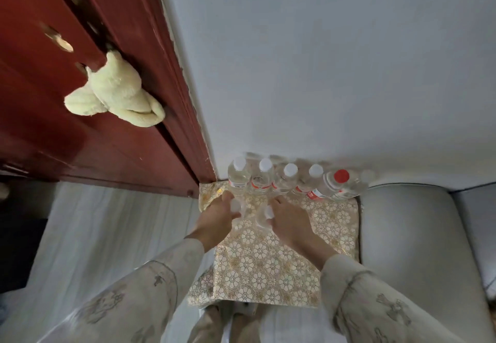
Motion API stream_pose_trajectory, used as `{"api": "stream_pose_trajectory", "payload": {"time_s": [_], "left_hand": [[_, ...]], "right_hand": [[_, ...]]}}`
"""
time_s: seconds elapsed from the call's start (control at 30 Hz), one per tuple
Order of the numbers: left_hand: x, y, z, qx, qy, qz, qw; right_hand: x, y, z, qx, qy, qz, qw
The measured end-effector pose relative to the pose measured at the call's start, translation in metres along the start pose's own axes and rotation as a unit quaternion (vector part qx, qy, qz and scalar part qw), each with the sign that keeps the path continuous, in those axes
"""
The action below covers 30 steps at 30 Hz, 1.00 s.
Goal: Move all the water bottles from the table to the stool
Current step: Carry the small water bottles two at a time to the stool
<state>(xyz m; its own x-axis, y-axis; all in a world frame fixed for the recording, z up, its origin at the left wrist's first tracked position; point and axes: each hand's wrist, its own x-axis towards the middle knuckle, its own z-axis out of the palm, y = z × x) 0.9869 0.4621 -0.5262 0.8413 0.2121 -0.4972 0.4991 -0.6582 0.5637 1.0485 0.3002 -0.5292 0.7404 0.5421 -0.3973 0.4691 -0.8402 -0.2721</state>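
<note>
Bottles (264, 218) gripped in both hands (288, 222), 1 each.

Soft, even indoor light, source not visible; wall (322, 61) flat pale grey, no hard shadows. Dim toward left edge, dark patch low left. Faint sheen on red door (40, 101). Strong wide-angle bend: door frame leans, edges stretched. Motion blur on bottles (290, 181) along wall, ghosted outlines; both hands slightly smeared. Gold desk cloth (268, 262) glints weakly. Overall compression softness.
</note>
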Motion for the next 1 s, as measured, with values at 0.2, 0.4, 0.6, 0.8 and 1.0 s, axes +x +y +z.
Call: {"api": "stream_pose_trajectory", "payload": {"time_s": [0.2,0.4,0.6,0.8,1.0], "left_hand": [[0.032,0.01,0.003,-0.037,0.032,-0.02,0.999],[0.041,0.008,0.009,-0.096,0.067,-0.009,0.993],[0.035,-0.006,0.013,-0.162,0.053,0.0,0.985],[-0.022,-0.021,0.009,-0.177,0.061,-0.076,0.98],[-0.137,-0.056,0.028,-0.252,0.11,-0.191,0.942]], "right_hand": [[0.032,-0.002,0.005,0.037,0.04,-0.013,0.998],[0.041,0.004,0.004,0.126,0.053,0.014,0.991],[0.034,0.007,0.007,0.272,0.053,0.061,0.959],[-0.014,-0.008,0.019,0.335,-0.026,0.158,0.928],[-0.084,-0.052,0.027,0.241,-0.185,0.042,0.952]]}}
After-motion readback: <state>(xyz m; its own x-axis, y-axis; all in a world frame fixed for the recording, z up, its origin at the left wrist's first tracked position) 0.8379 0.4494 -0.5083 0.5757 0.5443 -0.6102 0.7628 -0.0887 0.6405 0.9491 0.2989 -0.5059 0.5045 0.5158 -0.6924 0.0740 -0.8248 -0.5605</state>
